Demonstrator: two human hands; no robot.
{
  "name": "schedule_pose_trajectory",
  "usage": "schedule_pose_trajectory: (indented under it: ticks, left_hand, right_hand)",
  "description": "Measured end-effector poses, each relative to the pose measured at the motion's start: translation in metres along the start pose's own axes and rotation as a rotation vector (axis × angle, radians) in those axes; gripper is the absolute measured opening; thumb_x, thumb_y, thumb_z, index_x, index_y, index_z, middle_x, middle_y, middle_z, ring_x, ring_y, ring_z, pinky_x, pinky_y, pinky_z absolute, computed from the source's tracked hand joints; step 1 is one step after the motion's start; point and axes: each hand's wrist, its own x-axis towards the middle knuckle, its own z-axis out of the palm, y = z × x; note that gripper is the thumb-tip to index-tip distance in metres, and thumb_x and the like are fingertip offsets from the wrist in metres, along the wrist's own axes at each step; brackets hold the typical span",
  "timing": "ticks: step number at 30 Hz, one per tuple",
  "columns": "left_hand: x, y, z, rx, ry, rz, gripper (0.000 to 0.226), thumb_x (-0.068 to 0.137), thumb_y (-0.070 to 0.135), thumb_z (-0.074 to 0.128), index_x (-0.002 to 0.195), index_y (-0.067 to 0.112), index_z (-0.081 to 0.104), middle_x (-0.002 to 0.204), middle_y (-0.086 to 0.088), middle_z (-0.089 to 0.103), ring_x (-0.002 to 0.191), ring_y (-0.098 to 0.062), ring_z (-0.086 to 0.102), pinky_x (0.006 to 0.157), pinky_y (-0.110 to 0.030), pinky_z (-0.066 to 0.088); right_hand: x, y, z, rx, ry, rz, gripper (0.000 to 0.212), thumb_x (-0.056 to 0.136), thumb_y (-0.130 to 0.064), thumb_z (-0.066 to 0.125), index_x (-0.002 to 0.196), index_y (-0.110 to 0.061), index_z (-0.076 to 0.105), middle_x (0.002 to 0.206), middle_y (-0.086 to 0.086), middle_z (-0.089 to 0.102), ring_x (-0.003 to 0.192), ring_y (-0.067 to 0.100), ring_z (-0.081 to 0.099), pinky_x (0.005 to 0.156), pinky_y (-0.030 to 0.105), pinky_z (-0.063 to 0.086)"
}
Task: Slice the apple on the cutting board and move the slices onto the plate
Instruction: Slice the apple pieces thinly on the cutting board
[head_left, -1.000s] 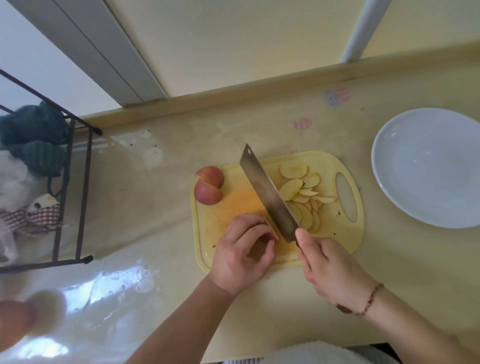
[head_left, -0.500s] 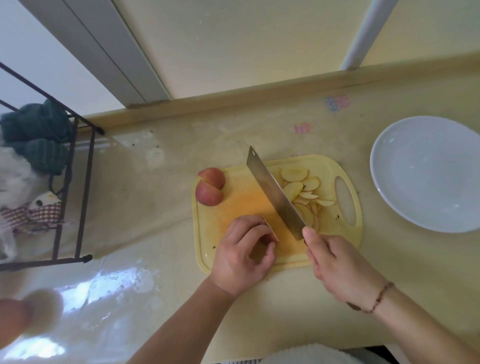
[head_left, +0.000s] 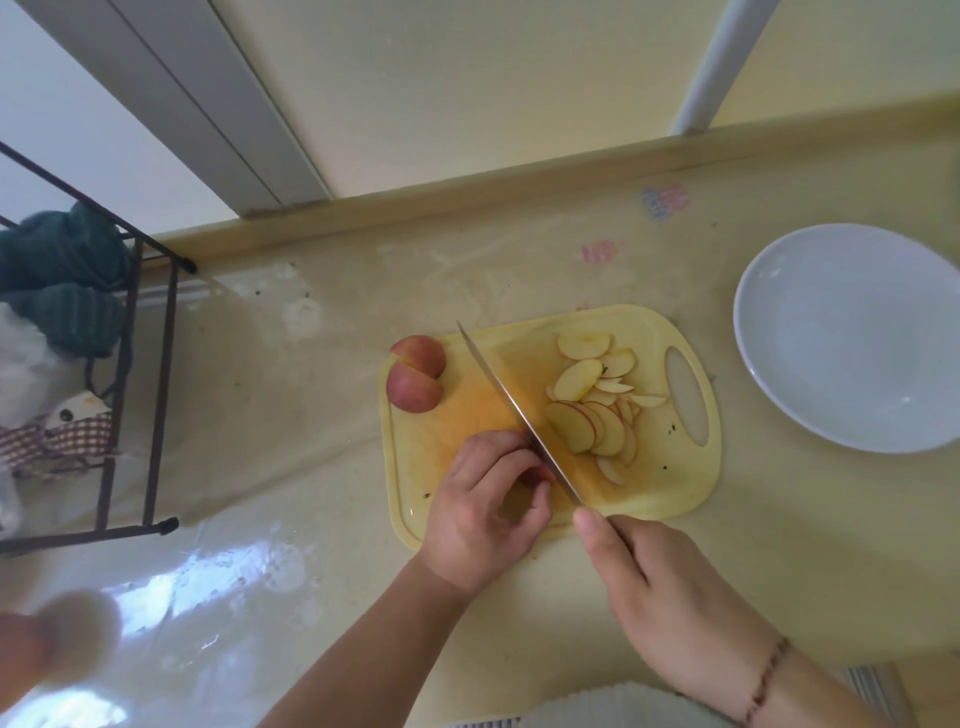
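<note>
A yellow cutting board (head_left: 675, 488) lies on the counter. Two red apple pieces (head_left: 415, 379) sit at its far left corner. Several thin apple slices (head_left: 592, 400) are fanned out on its right half. My left hand (head_left: 483, 509) curls over a small apple piece (head_left: 535, 475) near the board's front edge, mostly hiding it. My right hand (head_left: 654, 587) grips the handle of a cleaver (head_left: 514, 405), whose blade stands edge-down right beside my left fingers. A white plate (head_left: 852, 338) sits bare to the right of the board.
A black wire rack (head_left: 130, 364) with teal cloth and a stuffed toy stands at the left. A wall ledge runs behind the board. A blurred reddish object (head_left: 31, 654) is at the lower left. The counter is covered in glossy plastic.
The cleaver blade has tipped from leaning flat to standing on edge, down against the apple piece under my left hand. The slices to its right are now uncovered.
</note>
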Motion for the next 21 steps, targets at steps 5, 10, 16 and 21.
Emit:
schedule_pose_trajectory:
  ticks: [5, 10, 16, 21]
  left_hand:
    - [0.000, -0.001, -0.001, -0.013, -0.007, -0.001, 0.019, 0.078, 0.000, 0.083, 0.095, 0.000, 0.075, 0.105, -0.009, 0.069, 0.099, -0.022, 0.066, 0.084, -0.036, 0.056]
    - [-0.001, -0.003, -0.001, -0.024, 0.013, -0.005, 0.020, 0.078, 0.001, 0.082, 0.096, -0.001, 0.073, 0.105, -0.009, 0.069, 0.101, -0.021, 0.065, 0.086, -0.034, 0.056]
    - [-0.001, -0.002, -0.001, -0.037, 0.023, 0.011, 0.023, 0.076, -0.001, 0.083, 0.097, 0.000, 0.073, 0.106, -0.007, 0.068, 0.100, -0.021, 0.065, 0.086, -0.034, 0.056]
    - [-0.001, -0.003, -0.001, -0.040, 0.020, 0.019, 0.023, 0.077, 0.000, 0.082, 0.098, 0.000, 0.072, 0.108, -0.006, 0.067, 0.101, -0.020, 0.064, 0.086, -0.034, 0.056]
  right_hand:
    - [-0.005, 0.000, -0.001, 0.004, -0.015, 0.018, 0.062, 0.078, -0.068, 0.019, 0.059, -0.015, 0.042, 0.049, 0.001, 0.046, 0.048, 0.010, 0.042, 0.053, 0.025, 0.036]
    - [-0.011, -0.005, -0.002, 0.006, -0.010, -0.027, 0.062, 0.078, -0.070, 0.016, 0.059, -0.016, 0.040, 0.054, -0.010, 0.052, 0.052, 0.012, 0.044, 0.053, 0.023, 0.034]
    - [-0.008, -0.004, 0.000, 0.006, 0.001, -0.011, 0.063, 0.077, -0.070, 0.017, 0.059, -0.014, 0.042, 0.050, -0.010, 0.050, 0.052, 0.010, 0.045, 0.056, 0.024, 0.037]
    - [-0.007, -0.005, 0.001, -0.012, -0.002, 0.000, 0.063, 0.077, -0.069, 0.015, 0.059, -0.015, 0.042, 0.049, 0.002, 0.045, 0.052, 0.010, 0.044, 0.057, 0.026, 0.037]
